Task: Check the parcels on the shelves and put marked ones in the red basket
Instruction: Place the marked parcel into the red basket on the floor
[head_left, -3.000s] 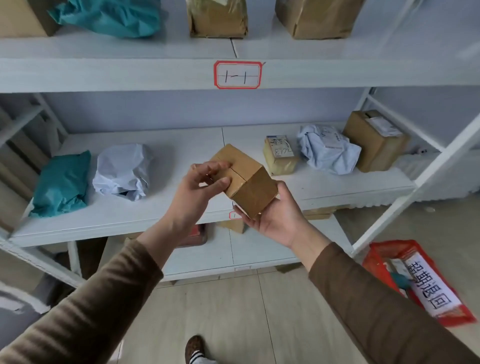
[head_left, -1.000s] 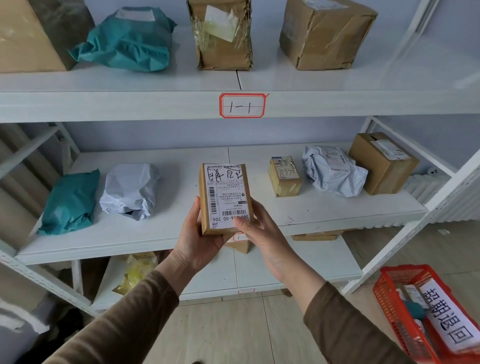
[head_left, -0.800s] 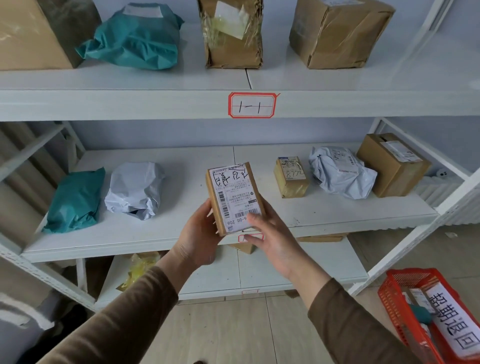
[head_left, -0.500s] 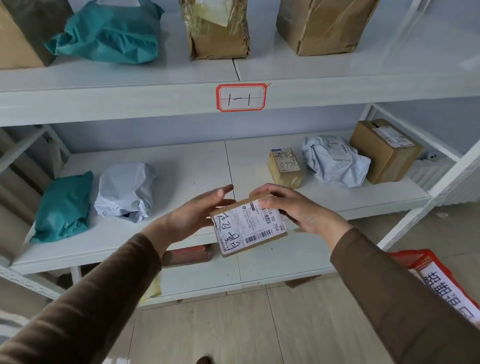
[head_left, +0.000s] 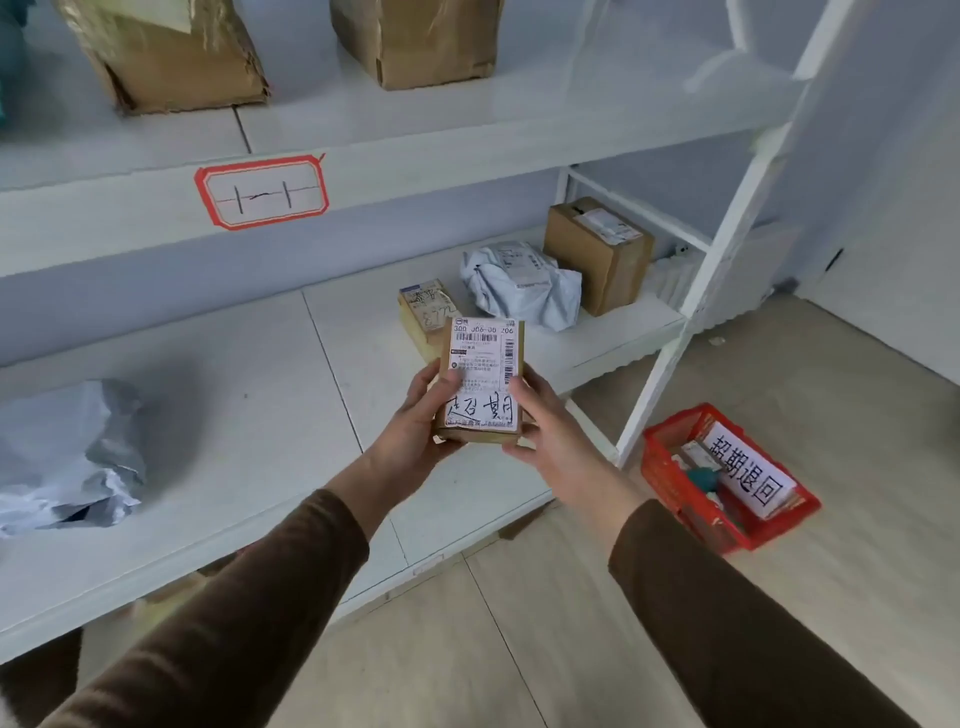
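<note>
I hold a small brown cardboard parcel (head_left: 483, 379) in front of the middle shelf, label facing me, with black handwritten characters on its lower part. My left hand (head_left: 415, 431) grips its left side and my right hand (head_left: 545, 431) its right side. The red basket (head_left: 670, 473) sits on the floor to the lower right, with a white sign of printed characters and a few items inside. On the middle shelf (head_left: 270, 364) lie a small yellow box (head_left: 423, 312), a white crumpled bag (head_left: 519, 286) and a brown box (head_left: 597, 254).
A grey-white bag parcel (head_left: 67, 457) lies at the left of the middle shelf. Two brown parcels (head_left: 176, 57) (head_left: 421, 41) stand on the upper shelf above a red-framed label (head_left: 262, 192). A white shelf post (head_left: 675, 332) stands between me and the basket. A lower shelf and tiled floor lie below.
The parcel went from plain side up to label facing me, then I turned it around so the handwritten characters are at the bottom. My view swung right, bringing the basket closer.
</note>
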